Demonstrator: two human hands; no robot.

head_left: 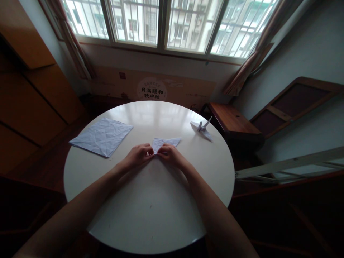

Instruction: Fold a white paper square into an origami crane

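Observation:
Near the middle of a round white table [150,200], a small folded sheet of white paper [174,141] lies with its pointed end to the right. My left hand [140,154] pinches its near left edge, thumb and index finger together. Just beside it, my right hand [170,154] pinches the same near edge, covering part of the sheet. The two sets of fingertips almost meet. Exactly how the paper is folded under the fingers is hidden.
A creased square stack of white paper [103,136] lies on the table's left side. On the right side stands a folded paper crane [202,128]. Beyond the table are a wooden bench [233,120], a beige printed panel [182,80] and a barred window [193,25].

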